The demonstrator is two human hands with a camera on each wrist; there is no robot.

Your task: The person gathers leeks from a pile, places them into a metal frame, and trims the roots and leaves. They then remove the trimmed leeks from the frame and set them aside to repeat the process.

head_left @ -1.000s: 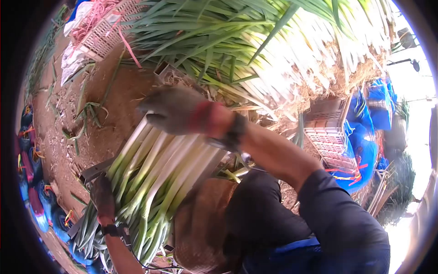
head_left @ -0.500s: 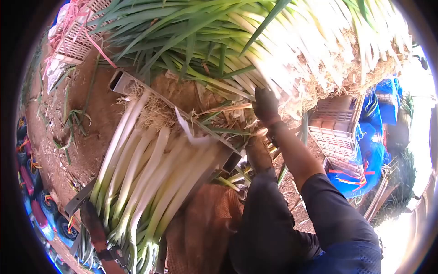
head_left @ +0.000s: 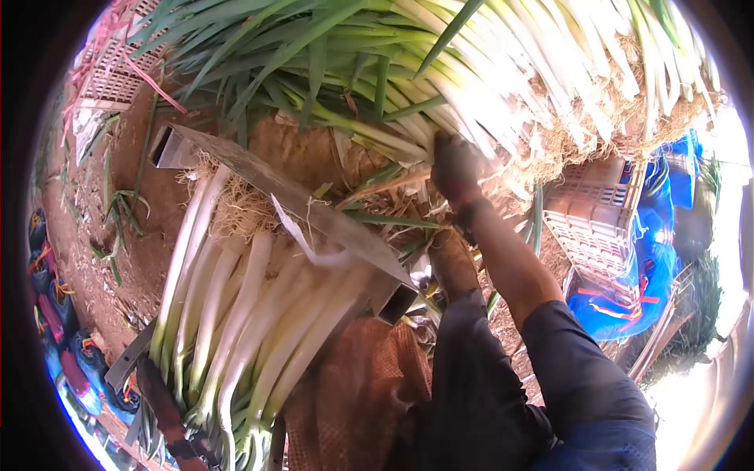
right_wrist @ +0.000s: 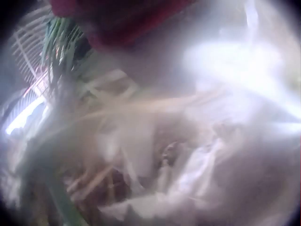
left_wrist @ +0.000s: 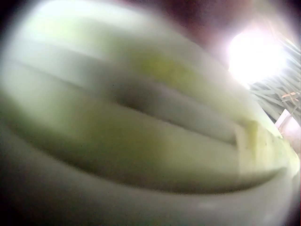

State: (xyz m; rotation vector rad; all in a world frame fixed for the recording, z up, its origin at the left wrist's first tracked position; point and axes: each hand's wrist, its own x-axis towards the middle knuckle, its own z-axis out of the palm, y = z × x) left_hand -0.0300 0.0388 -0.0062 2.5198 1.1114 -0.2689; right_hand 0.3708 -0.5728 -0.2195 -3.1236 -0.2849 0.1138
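Large green onions (head_left: 236, 314) with white stems and stringy roots (head_left: 247, 208) lie side by side against a square metal bar (head_left: 290, 192) in the head view. My gloved left hand (head_left: 159, 392) rests along their left side, its fingers extended. Pale green stems (left_wrist: 141, 146) fill the left wrist view, blurred. My gloved right hand (head_left: 457, 169) grips a green onion at the near edge of a big pile of green onions (head_left: 487, 86); its fingertips are hidden. The right wrist view shows blurred pale stems and dry scraps (right_wrist: 131, 146) below a red cuff (right_wrist: 136, 28).
A white crate (head_left: 601, 216) and blue netting (head_left: 628, 302) stand on the right. Pink string (head_left: 102, 59) hangs over another crate (head_left: 122, 74) at upper left. Brown sacking (head_left: 353, 377) covers my lap. Bundled blue and purple bags (head_left: 71, 353) line the left edge.
My right hand has gone from above the root ends of the laid-out green onions to the big pile. The left hand stays beside the stems as the head view shifts.
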